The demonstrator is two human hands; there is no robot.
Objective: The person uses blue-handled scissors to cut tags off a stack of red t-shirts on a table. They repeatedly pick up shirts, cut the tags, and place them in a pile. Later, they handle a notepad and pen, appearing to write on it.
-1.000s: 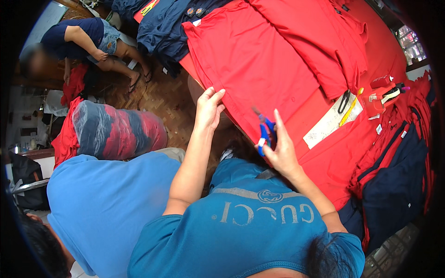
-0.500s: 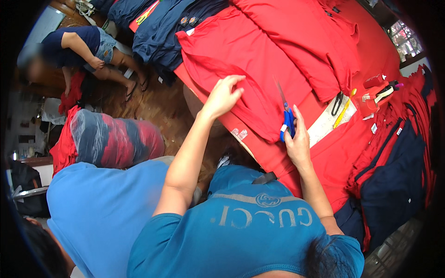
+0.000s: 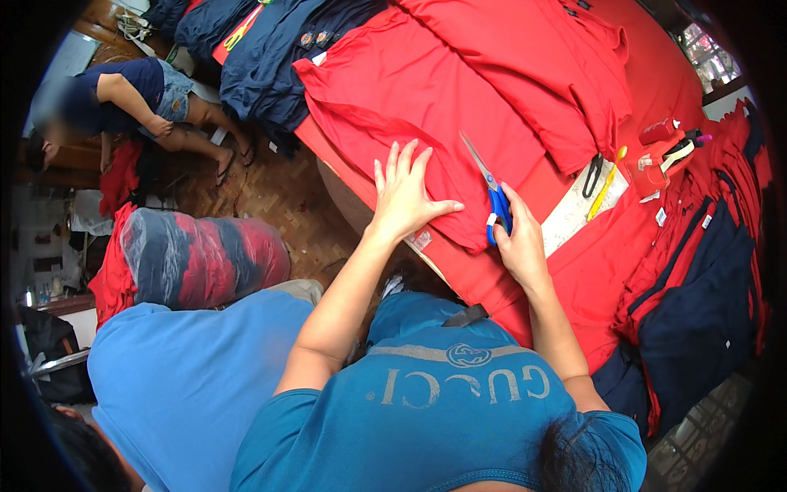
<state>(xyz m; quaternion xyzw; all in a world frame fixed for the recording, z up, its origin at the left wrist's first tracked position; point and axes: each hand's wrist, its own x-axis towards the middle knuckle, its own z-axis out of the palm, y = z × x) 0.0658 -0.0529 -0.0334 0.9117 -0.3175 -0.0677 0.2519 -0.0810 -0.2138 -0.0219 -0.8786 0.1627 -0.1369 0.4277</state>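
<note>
My left hand [image 3: 407, 193] lies spread, fingers apart, on a red garment [image 3: 410, 98] laid out along the near edge of the table. In my right hand [image 3: 522, 238] is a pair of scissors [image 3: 498, 201] with blue handles, its metal blades pointing up and away over the red cloth. The blades look nearly together. Another red garment [image 3: 525, 74] lies folded just beyond the first.
Right of the scissors are a yellow tool [image 3: 605, 193], a black clip-like tool [image 3: 592, 176] and a red holder [image 3: 656, 168]. Navy garments [image 3: 270, 74] are heaped far left; red and navy clothes [image 3: 697, 287] hang at right. One person [image 3: 197, 369] sits beside me, another [image 3: 131, 90] bends over.
My left hand has spread its fingers and come down flat on the red garment. The scissors have tilted a little to the left. The view has shifted slightly.
</note>
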